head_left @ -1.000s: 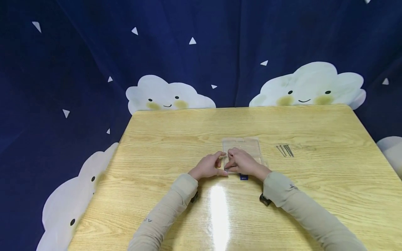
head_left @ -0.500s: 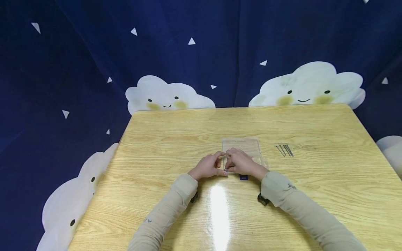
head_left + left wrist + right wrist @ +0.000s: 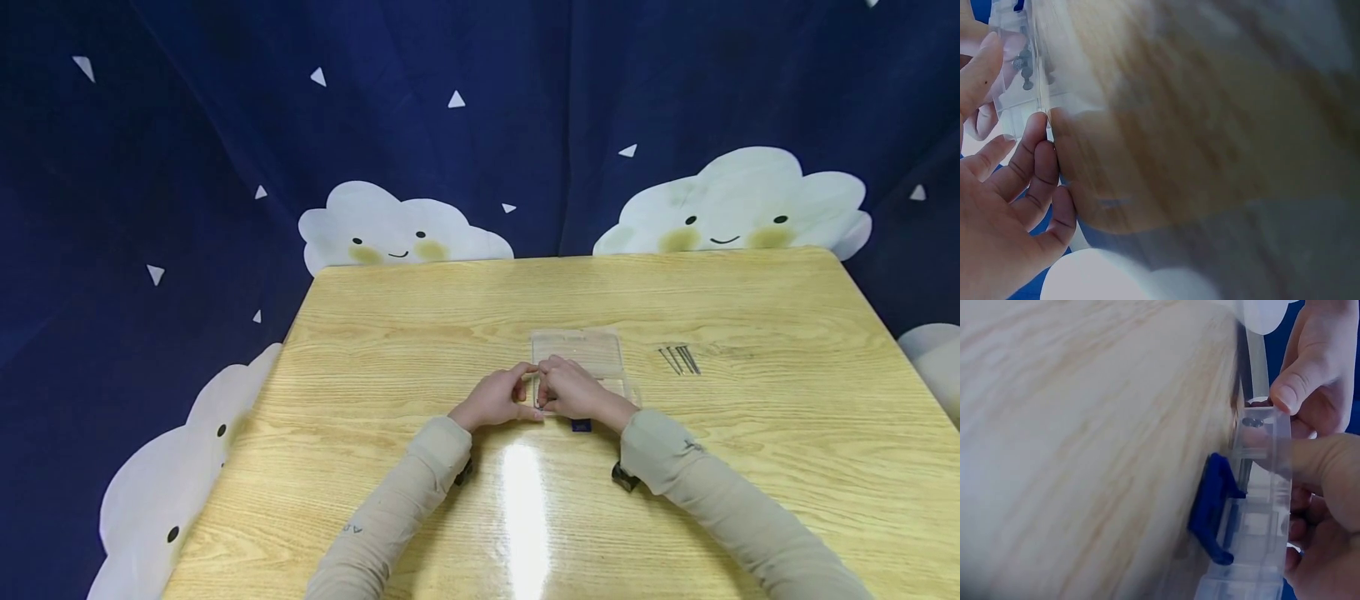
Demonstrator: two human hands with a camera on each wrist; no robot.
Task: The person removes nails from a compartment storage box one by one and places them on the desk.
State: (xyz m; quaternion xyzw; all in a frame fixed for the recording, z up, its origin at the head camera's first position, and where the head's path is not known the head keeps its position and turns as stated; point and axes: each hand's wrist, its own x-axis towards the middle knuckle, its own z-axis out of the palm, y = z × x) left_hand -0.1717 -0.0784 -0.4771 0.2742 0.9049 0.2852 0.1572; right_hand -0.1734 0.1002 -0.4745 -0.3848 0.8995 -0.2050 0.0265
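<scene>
A clear plastic box with its lid laid back stands mid-table. My left hand holds its left end, thumb at the front corner and fingertips against the side wall in the left wrist view. My right hand has curled fingers dipped into the leftmost compartment, as the right wrist view shows. Small metal pieces, screw-like, show through the wall beside those fingertips. I cannot tell whether the right fingers pinch one. A blue latch hangs from the front wall.
Several long dark screws or nails lie side by side on the wooden table, right of the box. A dark blue curtain with white clouds hangs behind the table. Light glares off the tabletop in front of the hands.
My right hand has shifted slightly left, its fingertips now deeper at the box's left compartment. The left hand stays at the same corner, and the long screws or nails have not moved.
</scene>
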